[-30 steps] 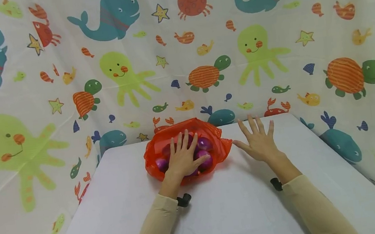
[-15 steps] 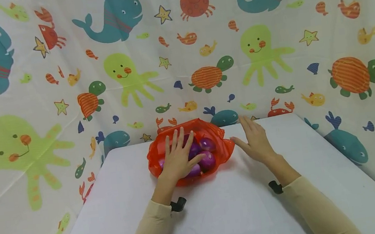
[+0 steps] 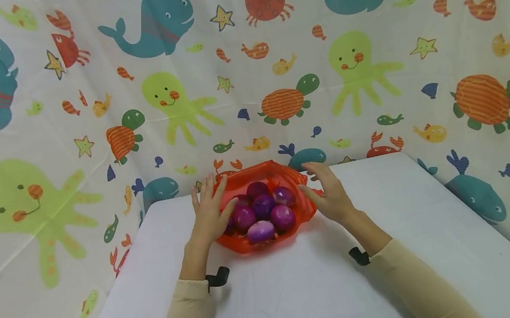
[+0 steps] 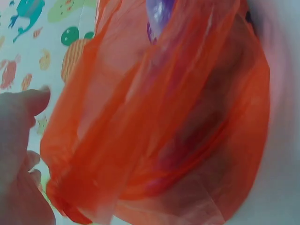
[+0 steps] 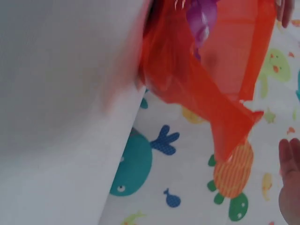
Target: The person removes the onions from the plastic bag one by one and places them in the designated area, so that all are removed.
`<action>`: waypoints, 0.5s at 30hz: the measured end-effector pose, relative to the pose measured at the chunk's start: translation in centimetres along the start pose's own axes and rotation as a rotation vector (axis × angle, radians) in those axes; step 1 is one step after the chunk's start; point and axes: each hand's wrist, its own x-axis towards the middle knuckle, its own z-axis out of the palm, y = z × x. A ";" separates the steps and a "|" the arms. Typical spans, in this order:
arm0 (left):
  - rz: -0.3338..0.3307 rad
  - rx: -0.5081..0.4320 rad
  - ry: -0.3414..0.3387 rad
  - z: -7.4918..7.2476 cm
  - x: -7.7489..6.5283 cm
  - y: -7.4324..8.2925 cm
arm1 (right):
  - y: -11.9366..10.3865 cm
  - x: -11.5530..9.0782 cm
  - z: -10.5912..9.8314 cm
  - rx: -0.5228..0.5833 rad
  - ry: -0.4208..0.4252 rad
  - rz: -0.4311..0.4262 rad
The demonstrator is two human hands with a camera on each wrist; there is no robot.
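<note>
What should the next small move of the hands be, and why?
I'd probably ease both hands inward to cup the translucent red plastic bag. The left hand is at its left side and the right hand at its right; neither plainly grips it, and its mouth gapes, exposing round, shiny purple onions.

Red bag (image 3: 261,172), purple onions (image 3: 264,206), white tabletop (image 3: 293,291), beige sleeves (image 3: 180,314), white backdrop (image 3: 244,89) with teal whales (image 3: 167,19), lime octopuses (image 3: 161,88)

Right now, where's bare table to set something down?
Free: table between left sleeve and right sleeve, plus strips outside each, out to the edges. Crowded: far centre, red bag of onions between left grip and right grip.
</note>
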 end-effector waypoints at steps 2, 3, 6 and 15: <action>0.010 -0.048 0.017 -0.1 0.1 -0.9 | -0.3 0.1 0.8 0.029 -0.034 -0.027; 0.016 -0.069 0.022 -0.1 0.2 -1.4 | -0.5 0.1 1.1 0.040 -0.053 -0.041; 0.007 -0.179 0.027 -0.3 0.3 -2.5 | -0.8 0.2 2.1 0.075 -0.111 -0.070; -0.064 -0.479 0.049 -0.5 -0.3 -4.1 | -1.3 1.0 3.9 0.088 -0.247 -0.029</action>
